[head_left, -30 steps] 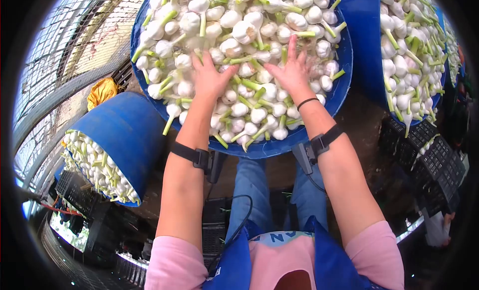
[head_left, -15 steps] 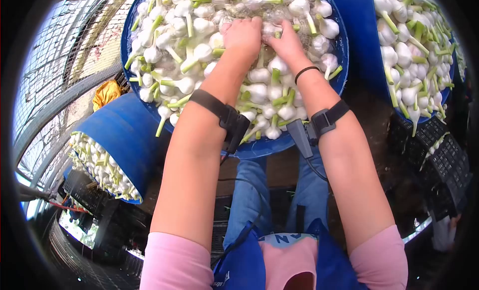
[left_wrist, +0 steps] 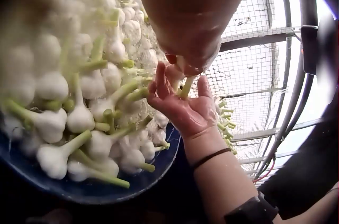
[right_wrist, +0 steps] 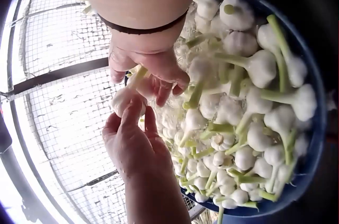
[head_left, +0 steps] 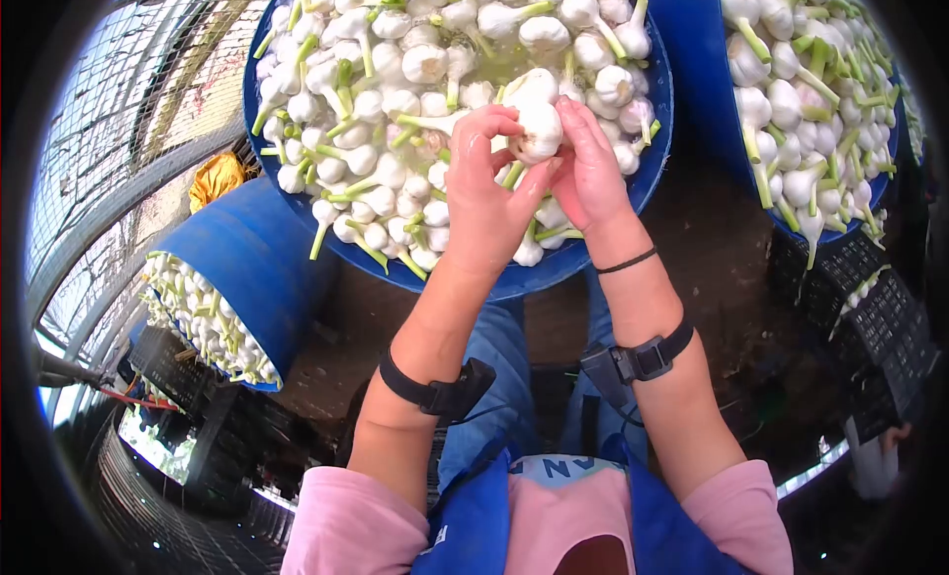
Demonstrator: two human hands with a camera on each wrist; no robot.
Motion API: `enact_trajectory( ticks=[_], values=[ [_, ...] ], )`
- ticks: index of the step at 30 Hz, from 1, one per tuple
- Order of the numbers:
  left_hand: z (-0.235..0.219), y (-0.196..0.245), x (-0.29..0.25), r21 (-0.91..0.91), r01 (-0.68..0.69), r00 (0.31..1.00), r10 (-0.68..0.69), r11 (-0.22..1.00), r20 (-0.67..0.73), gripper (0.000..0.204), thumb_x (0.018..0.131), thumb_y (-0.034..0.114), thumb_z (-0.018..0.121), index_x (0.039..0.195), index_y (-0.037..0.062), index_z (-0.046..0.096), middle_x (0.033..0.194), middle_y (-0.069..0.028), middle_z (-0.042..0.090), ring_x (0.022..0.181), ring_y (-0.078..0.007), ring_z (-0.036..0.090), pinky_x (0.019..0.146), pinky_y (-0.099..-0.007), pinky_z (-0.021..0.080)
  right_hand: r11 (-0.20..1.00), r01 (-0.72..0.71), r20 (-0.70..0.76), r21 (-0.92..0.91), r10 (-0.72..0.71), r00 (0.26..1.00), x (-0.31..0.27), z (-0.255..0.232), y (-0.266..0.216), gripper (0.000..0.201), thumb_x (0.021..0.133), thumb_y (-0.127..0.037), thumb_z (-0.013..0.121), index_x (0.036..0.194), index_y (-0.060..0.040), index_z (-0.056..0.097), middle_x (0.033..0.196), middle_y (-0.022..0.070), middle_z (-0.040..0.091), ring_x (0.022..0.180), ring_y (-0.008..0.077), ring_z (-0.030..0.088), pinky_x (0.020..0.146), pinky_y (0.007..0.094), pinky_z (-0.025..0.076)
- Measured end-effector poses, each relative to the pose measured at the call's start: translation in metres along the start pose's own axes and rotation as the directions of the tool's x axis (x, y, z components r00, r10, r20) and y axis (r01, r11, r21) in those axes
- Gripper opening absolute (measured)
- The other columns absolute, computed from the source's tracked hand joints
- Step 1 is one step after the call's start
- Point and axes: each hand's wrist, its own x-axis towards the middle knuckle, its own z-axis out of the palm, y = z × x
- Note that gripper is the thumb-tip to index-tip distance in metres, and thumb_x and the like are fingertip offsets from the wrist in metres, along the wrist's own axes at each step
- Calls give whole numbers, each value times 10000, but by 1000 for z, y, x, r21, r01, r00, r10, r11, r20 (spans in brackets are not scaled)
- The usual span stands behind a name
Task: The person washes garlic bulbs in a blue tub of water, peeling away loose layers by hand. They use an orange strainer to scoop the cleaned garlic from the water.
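My left hand (head_left: pixel 484 184) pinches a white garlic bulb (head_left: pixel 541 132) between thumb and fingers, over the near half of a blue tub (head_left: pixel 554 274). Close on the bulb's other side is my right hand (head_left: pixel 593 170), its fingers extended and the fingertips right at the bulb. In the right wrist view the left fingers hold the bulb (right_wrist: pixel 126 99) from below, its cut stem pointing toward the right hand (right_wrist: pixel 151 65). The left wrist view shows the right palm (left_wrist: pixel 190 113) turned up, with the green stem (left_wrist: pixel 186 87) in front of it. Both hands look wet.
Many garlic bulbs (head_left: pixel 390 194) with green stems float in water in the tub. A tilted blue barrel (head_left: pixel 247 268) of garlic lies at left, another garlic-filled container (head_left: pixel 791 110) at right. Black crates (head_left: pixel 860 323) stand at lower right. Wire mesh (head_left: pixel 148 71) closes the left side.
One second ago both hands lay spread on the garlic. They went down together among the bulbs farther off, then rose and drew back toward the body with a bulb in the left hand.
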Motion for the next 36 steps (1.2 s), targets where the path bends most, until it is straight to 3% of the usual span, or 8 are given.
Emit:
enact_trajectory(
  ticks=[1,5,11,15,18,24,29,36],
  values=[
    [-2,3,-2,-16,40,999,-40,999,18,355,714,32,737,996,63,523,1071,-97,539,978,-214,559,703,-288,501,1000,27,-64,3,-27,998,-1,1,0,402,946,-270,545,1236,-30,403,1058,98,595,860,150,613,679,287,525],
    [-13,16,1,-165,363,930,-345,917,128,281,753,59,750,955,27,557,967,-52,573,884,-122,569,699,-238,491,996,51,-152,-67,-61,986,-6,0,0,437,912,-198,608,1243,-8,395,1048,120,601,831,141,628,631,254,520],
    [-31,11,6,-401,657,753,-540,638,376,171,826,90,695,932,2,595,823,-55,642,721,-94,614,664,-211,510,873,250,-40,-420,-293,955,-10,-8,-4,431,845,-70,673,1213,-8,457,968,94,628,813,110,601,699,236,506],
    [-33,11,6,-262,714,694,-607,649,388,196,826,91,694,962,-8,596,822,-55,644,707,-94,616,658,-207,512,579,434,111,-690,-508,854,-18,-1,-16,417,798,-18,702,1171,-11,517,964,71,642,783,101,593,719,233,504],
    [-33,7,3,-223,742,661,-636,632,397,230,803,94,712,968,-16,596,824,-59,646,710,-90,614,658,-207,508,421,454,216,-786,-501,838,-25,5,-24,435,793,-25,712,1183,1,521,983,72,635,804,107,593,736,237,499],
    [-31,1,-4,-295,695,717,-601,655,355,252,769,84,726,960,-28,606,836,-62,650,744,-87,613,681,-211,508,339,465,240,-818,-533,811,-26,13,-23,438,787,-23,716,1181,7,526,957,86,654,768,112,607,719,244,510],
    [-27,0,-5,-281,670,741,-600,687,301,236,785,3,699,990,-47,593,842,-99,669,758,-133,656,706,-226,536,390,444,189,-807,-541,819,-26,15,-22,438,793,-23,711,1186,6,520,960,92,656,778,114,615,724,246,513],
    [-26,-5,-6,-206,700,713,-650,684,265,193,752,25,677,924,-36,613,793,-67,648,719,-100,626,675,-224,519,312,492,257,-813,-566,783,-28,11,-14,428,784,-10,710,1172,-16,529,920,86,668,723,116,641,660,243,529]
  ],
)
